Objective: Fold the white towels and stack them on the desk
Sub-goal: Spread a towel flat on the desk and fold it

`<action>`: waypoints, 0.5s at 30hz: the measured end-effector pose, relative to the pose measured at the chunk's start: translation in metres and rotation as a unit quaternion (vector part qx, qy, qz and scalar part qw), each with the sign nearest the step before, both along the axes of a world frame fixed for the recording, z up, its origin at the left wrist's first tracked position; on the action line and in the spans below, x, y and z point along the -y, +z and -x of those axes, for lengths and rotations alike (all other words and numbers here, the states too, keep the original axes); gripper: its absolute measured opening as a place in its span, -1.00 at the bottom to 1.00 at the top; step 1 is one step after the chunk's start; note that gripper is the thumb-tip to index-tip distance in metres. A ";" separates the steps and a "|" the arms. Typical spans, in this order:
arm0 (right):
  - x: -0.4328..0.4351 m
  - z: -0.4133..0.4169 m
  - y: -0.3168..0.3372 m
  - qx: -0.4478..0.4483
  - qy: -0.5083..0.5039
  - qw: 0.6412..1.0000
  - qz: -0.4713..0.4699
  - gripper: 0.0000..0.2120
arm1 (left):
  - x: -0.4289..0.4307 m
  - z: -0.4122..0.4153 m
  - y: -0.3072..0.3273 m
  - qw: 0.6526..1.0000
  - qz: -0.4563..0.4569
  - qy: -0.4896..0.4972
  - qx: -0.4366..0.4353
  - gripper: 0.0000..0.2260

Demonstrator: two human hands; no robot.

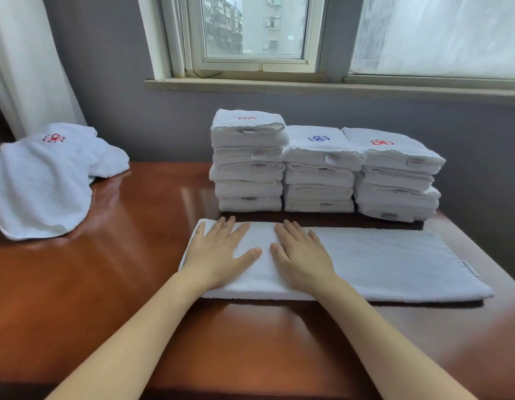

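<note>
Smoothing a half-folded towel

Left hand (218,252) and right hand (301,255), grips spread flat, are pressing the long white towel (394,261) lying near the table (120,269) edge; squaring its edges should be helping the coming fold.

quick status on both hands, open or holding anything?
Left hand: open, fingers straight, pressing flat on the long folded towel.
Right hand: open, fingers straight, pressing flat on the same towel beside the left.

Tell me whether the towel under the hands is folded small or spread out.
Partly folded: the towel lies as a long strip, wider than the stacks.
</note>
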State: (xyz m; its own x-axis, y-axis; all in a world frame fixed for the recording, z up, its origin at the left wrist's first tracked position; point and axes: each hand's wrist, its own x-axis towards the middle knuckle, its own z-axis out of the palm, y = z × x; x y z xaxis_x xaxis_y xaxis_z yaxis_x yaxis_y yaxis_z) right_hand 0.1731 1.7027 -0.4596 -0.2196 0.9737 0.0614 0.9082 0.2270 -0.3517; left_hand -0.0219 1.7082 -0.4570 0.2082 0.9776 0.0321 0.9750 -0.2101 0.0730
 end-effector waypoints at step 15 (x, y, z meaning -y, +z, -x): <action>0.018 -0.017 0.005 -0.151 -0.034 0.988 -0.030 -0.57 | 0.013 -0.016 0.011 0.995 0.025 -0.063 0.067 -0.51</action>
